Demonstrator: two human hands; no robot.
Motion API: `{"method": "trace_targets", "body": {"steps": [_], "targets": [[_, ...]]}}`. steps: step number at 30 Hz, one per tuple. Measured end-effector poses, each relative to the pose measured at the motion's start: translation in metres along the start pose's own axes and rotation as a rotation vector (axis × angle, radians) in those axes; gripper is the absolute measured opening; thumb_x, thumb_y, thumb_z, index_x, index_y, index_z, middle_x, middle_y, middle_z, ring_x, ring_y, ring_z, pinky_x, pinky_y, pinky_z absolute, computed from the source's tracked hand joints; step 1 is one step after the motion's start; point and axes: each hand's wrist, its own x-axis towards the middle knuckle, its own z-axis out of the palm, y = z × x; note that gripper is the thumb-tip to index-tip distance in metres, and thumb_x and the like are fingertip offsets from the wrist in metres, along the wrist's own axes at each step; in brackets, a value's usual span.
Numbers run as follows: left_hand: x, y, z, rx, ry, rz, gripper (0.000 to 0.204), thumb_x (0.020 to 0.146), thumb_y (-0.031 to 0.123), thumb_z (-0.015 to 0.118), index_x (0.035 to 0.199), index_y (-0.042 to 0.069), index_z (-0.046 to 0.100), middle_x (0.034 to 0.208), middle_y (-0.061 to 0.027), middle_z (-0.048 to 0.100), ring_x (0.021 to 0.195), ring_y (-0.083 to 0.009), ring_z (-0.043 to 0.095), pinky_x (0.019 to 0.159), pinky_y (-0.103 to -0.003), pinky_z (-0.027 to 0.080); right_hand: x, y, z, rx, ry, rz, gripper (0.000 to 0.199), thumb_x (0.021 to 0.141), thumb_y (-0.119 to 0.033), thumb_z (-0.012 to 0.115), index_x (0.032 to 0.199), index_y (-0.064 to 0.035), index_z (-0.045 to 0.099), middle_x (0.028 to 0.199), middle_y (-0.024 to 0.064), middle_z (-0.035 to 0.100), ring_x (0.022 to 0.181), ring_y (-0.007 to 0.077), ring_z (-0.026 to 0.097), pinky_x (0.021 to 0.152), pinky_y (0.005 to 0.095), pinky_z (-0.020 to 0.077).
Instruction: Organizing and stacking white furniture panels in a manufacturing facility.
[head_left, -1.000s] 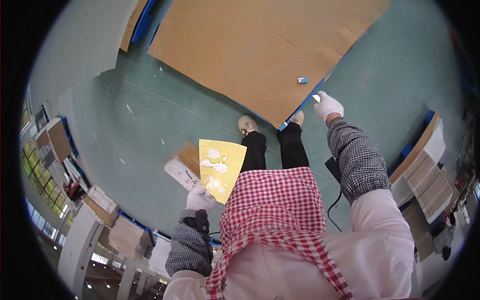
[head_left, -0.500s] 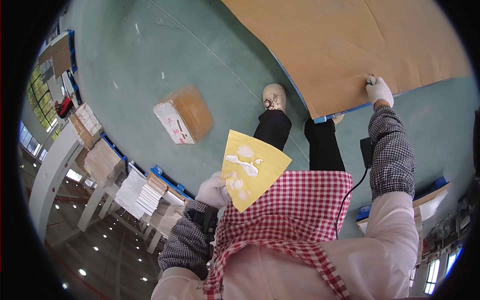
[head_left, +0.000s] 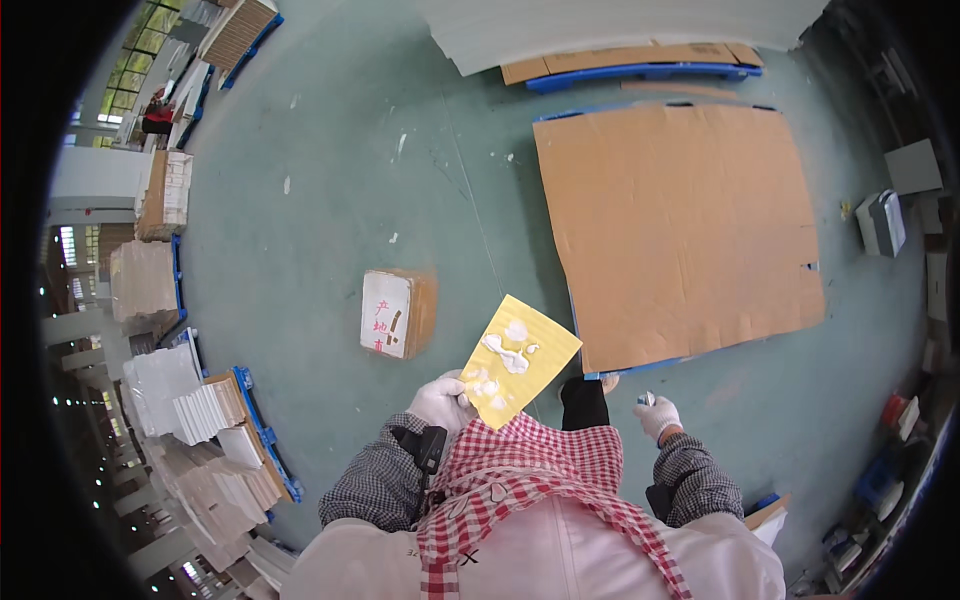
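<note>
My left hand (head_left: pixel 440 402), in a white glove, is closed on the lower left edge of a yellow sheet (head_left: pixel 545 352). Blobs and smears of white paste (head_left: pixel 508 355) lie on the sheet's upper face. Out to the right, my gloved right hand (head_left: pixel 659 416) is closed round a small object (head_left: pixel 646 398). Only a greyish end of it sticks out, too little to name. That hand hangs apart from the large brown cardboard sheet (head_left: pixel 690 230), just beyond its near edge.
The cardboard covers a low blue pallet on the green floor (head_left: pixel 320 200). A carton (head_left: pixel 388 313) stands left of it. Another blue pallet (head_left: pixel 645 74) with stacked boards is beyond. Pallets of pale boards (head_left: pixel 225 410) line the left side; a grey-white box (head_left: pixel 882 222) sits far right.
My right hand has drawn back from over the cardboard to beside my body. My view has lifted and turned, showing the whole cardboard sheet. The yellow sheet stays in my left hand.
</note>
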Motion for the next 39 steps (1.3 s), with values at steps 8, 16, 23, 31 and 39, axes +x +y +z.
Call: {"method": "trace_targets", "body": {"steps": [8, 16, 23, 31, 39], "targets": [[-0.031, 0.145, -0.022, -0.164, -0.115, 0.202, 0.033, 0.084, 0.003, 0.044, 0.113, -0.006, 0.054, 0.071, -0.0059, 0.051, 0.067, -0.0196, 0.055, 0.087, -0.047, 0.055, -0.107, -0.096, -0.061, 0.317, 0.189, 0.120, 0.028, 0.082, -0.020, 0.073, 0.094, 0.0023, 0.062, 0.072, 0.0104, 0.064, 0.059, 0.0216, 0.064, 0.050, 0.0381, 0.0493], [-0.071, 0.301, -0.069, -0.259, -0.046, 0.347, 0.035, 0.089, 0.004, 0.045, 0.121, -0.002, 0.054, 0.101, -0.0085, 0.064, 0.065, -0.0143, 0.057, 0.077, -0.039, 0.061, -0.182, -0.319, -0.026, 0.056, 0.214, -0.097, 0.026, 0.081, -0.022, 0.074, 0.091, -0.0001, 0.064, 0.071, 0.0087, 0.063, 0.059, 0.0196, 0.063, 0.051, 0.0386, 0.0514], [-0.081, 0.395, -0.094, -0.373, -0.060, 0.478, 0.032, 0.090, 0.004, 0.042, 0.118, -0.001, 0.056, 0.101, -0.0099, 0.064, 0.075, -0.0183, 0.062, 0.084, -0.038, 0.059, -0.156, -0.472, -0.021, -0.252, 0.203, -0.130, 0.039, 0.081, -0.035, 0.073, 0.098, -0.0004, 0.068, 0.081, 0.0124, 0.069, 0.073, 0.0232, 0.068, 0.065, 0.0371, 0.0541], [-0.041, 0.531, -0.119, -0.463, 0.078, 0.581, 0.034, 0.088, 0.003, 0.041, 0.118, -0.001, 0.056, 0.083, -0.0031, 0.057, 0.063, -0.0118, 0.051, 0.069, -0.032, 0.056, -0.056, -0.692, -0.033, -0.403, 0.191, -0.138, 0.041, 0.080, -0.038, 0.072, 0.091, 0.0019, 0.071, 0.082, 0.0140, 0.072, 0.073, 0.0241, 0.070, 0.063, 0.0362, 0.0535], [-0.037, 0.718, -0.082, -0.460, 0.125, 0.740, 0.024, 0.088, 0.004, 0.044, 0.108, 0.002, 0.057, 0.077, 0.0011, 0.054, 0.059, -0.0096, 0.049, 0.064, -0.027, 0.055, -0.046, -1.046, -0.010, -0.525, 0.127, -0.578, 0.044, 0.077, -0.036, 0.066, 0.098, 0.0021, 0.071, 0.086, 0.0186, 0.072, 0.082, 0.0322, 0.070, 0.075, 0.0407, 0.0536]]}}
